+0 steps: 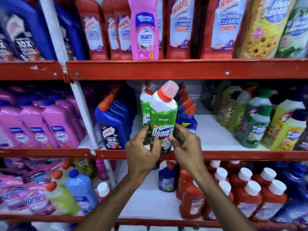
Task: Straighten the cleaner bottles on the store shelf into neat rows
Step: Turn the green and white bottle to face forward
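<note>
A green-and-white Domex bottle [164,117] with a red cap stands at the front edge of the middle shelf [233,155]. My left hand [141,150] grips its lower left side and my right hand [186,145] grips its lower right side. A second green Domex bottle [144,107] stands right behind it. Blue Domex bottles [189,117] with red caps line up behind on the right. A row of blue Harpic bottles [113,124] stands to the left.
White shelf floor [211,130] lies bare right of the held bottle. Green and yellow cleaner bottles [260,122] crowd the far right. Pink bottles [41,127] fill the left bay. Red Harpic bottles [181,27] stand above; red white-capped bottles [241,195] stand below.
</note>
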Tool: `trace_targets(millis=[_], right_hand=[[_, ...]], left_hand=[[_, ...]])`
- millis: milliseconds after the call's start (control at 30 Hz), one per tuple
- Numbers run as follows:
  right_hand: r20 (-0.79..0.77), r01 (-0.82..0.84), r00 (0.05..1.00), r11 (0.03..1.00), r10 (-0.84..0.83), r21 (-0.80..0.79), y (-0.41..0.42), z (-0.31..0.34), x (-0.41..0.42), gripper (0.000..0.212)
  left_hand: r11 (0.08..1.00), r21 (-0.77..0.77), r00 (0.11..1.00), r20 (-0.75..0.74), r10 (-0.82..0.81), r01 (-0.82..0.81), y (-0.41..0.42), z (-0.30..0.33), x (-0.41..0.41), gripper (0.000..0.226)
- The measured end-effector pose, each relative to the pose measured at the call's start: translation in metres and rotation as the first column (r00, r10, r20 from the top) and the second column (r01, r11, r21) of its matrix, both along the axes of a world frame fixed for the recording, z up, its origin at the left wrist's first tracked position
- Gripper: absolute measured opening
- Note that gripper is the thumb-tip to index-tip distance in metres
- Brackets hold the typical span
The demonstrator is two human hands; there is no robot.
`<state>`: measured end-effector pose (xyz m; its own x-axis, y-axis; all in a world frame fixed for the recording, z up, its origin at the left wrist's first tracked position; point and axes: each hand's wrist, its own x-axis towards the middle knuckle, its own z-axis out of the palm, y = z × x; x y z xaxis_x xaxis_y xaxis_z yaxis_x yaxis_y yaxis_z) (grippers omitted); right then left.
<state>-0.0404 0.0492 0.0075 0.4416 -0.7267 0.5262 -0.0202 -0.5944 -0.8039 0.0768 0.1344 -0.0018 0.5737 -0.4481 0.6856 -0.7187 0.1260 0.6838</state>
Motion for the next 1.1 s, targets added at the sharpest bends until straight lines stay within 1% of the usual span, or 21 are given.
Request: trace_targets(millis=[100,300,400,500,633,767,900,967,1033,1100], right_hand=[[-0.025,0.024,0.999,1.0,-0.024,-0.006,-0.002,-0.009,0.025,0.044],[-0.096,0.057,0.994,0.998,-0.059,-0.018,-0.012,-0.017,0.048,0.044],[-0.13,0.074,0.988,0.996,-0.08,-0.052,-0.018,-0.017,0.056,0.043],[-0.154,0.082,0.984,0.995,-0.09,-0.053,-0.024,-0.018,0.064,0.043],[-0.173,0.071,0.982,0.997,-0.076,-0.033,-0.028,-0.025,0.071,0.039],[-0.185,0.088,0.979,0.996,-0.085,0.006,-0.036,-0.035,0.076,0.036],[-0.167,0.093,0.982,0.995,-0.084,0.042,-0.039,-0.038,0.078,0.036],[-0.133,0.089,0.988,0.993,-0.079,0.073,-0.038,-0.041,0.079,0.037],[-0.078,0.099,0.993,0.99,-0.092,0.103,-0.036,-0.047,0.078,0.04],[-0.015,0.1,0.995,0.981,-0.099,0.166,-0.034,-0.05,0.077,0.045]], left_hand=[[0.999,0.036,0.999,0.013,-0.032,0.032,0.003,-0.004,0.023,0.042],[0.994,0.063,0.996,0.011,-0.088,0.088,-0.009,-0.015,0.051,0.044],[0.992,0.061,0.994,-0.014,-0.112,0.113,-0.015,-0.018,0.06,0.044],[0.989,0.059,0.989,-0.062,-0.132,0.135,-0.022,-0.022,0.067,0.044],[0.987,0.101,0.988,-0.104,-0.115,0.125,-0.026,-0.031,0.074,0.043],[0.984,0.111,0.983,-0.138,-0.122,0.138,-0.031,-0.035,0.077,0.039],[0.983,0.117,0.981,-0.152,-0.122,0.141,-0.035,-0.04,0.079,0.038],[0.981,0.121,0.978,-0.162,-0.134,0.154,-0.034,-0.043,0.079,0.038],[0.979,0.11,0.967,-0.208,-0.146,0.171,-0.033,-0.047,0.079,0.041],[0.978,0.1,0.944,-0.293,-0.148,0.185,-0.033,-0.052,0.08,0.047]])
